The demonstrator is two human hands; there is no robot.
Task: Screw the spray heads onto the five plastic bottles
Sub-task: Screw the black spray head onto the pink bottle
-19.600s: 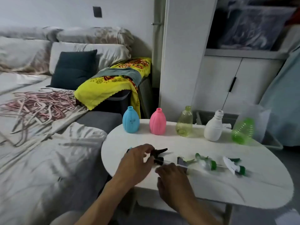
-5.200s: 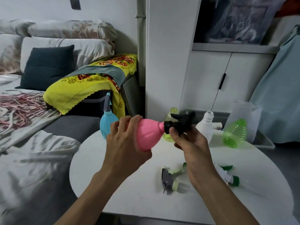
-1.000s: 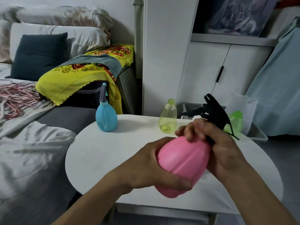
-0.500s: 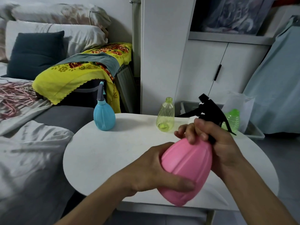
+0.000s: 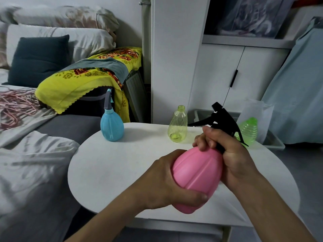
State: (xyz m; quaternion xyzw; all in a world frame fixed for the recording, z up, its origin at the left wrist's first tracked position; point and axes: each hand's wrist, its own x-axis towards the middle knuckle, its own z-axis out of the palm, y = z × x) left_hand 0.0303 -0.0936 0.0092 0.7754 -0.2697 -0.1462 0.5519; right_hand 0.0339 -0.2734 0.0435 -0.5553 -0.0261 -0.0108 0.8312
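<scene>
Pink bottle [image 5: 197, 173] is held up over the near edge of the white tabletop [image 5: 111, 172], tilted, neck pointing up and right. Left hand [image 5: 167, 180] is wrapped around its lower body, thumb across the front. Right hand [image 5: 227, 154] is curled tight around the neck and collar, with the black spray head [image 5: 222, 119] sticking out above the fingers, nozzle pointing left. Blue bottle [image 5: 111, 126] stands upright at the far left of the tabletop with a grey spray head [image 5: 108, 100] on it. Yellow clear bottle [image 5: 178, 124] stands upright mid-back, neck open. Green bottle [image 5: 248, 131] is at the far right, partly hidden behind the black head; can't tell what is on its neck.
</scene>
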